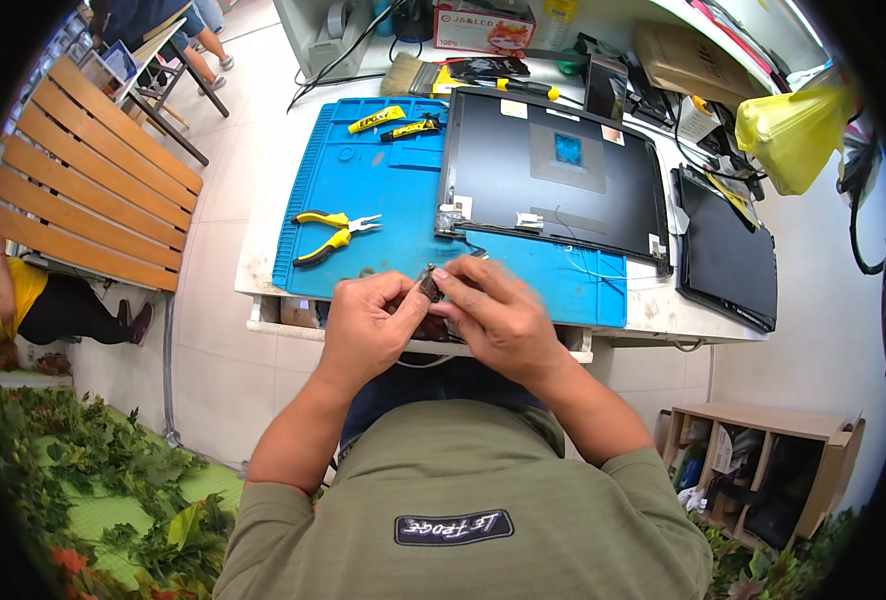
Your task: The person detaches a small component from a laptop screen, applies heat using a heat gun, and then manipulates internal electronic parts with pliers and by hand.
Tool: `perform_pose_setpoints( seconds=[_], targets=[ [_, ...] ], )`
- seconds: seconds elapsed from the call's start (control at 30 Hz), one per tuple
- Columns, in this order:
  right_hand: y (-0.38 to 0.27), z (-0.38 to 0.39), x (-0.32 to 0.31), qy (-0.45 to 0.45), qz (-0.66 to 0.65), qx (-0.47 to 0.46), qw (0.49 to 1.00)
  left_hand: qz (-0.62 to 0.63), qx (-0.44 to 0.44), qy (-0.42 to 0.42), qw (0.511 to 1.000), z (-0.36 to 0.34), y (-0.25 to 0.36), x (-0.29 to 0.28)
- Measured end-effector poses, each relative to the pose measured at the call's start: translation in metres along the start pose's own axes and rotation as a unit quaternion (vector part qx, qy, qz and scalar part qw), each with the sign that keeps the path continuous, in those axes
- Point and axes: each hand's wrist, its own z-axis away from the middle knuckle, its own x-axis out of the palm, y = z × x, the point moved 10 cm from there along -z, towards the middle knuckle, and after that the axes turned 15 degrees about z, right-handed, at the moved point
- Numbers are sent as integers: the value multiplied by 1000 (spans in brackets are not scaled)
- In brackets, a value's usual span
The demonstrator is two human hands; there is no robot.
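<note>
Just above the near edge of the workbench, my left hand [375,318] pinches a small dark metal part [430,286] between thumb and fingers. My right hand [503,318], slightly smeared by motion, has its thumb and forefinger closed on the same part from the other side. The fingers cover much of it, so its exact kind cannot be made out. Beyond my hands lies a blue work mat [393,215] with yellow-and-black pliers [328,235], jaws pointing right. A dark laptop screen lid [563,170] rests on the mat's right side, a thin wire trailing from its near edge.
A yellow tube [376,121] and a black tube [412,130] lie on the mat. Behind are a brush [410,75] and a red-and-white box [483,27]. A black laptop panel [725,250] lies right, below a hanging yellow bag [795,140]. A slatted wooden bench [93,175] stands left.
</note>
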Motion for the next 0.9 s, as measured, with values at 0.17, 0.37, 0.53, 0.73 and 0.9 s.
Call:
perform_pose_setpoints(
  seconds=[0.17,0.37,0.53,0.73,0.9],
  targets=[
    [-4,0,-7,51,11,-16,999,29,11,-11,999,-3,5,1],
    [19,3,-15,106,-79,99,986,34,35,-13,999,6,13,6],
    [48,18,42,11,-606,341,719,82,68,-18,994,5,26,-3],
    [43,32,57,-140,-734,324,579,21,96,-33,995,4,28,-4],
    [40,34,55,-198,-659,308,657,-30,124,-35,991,15,32,8]
  ],
)
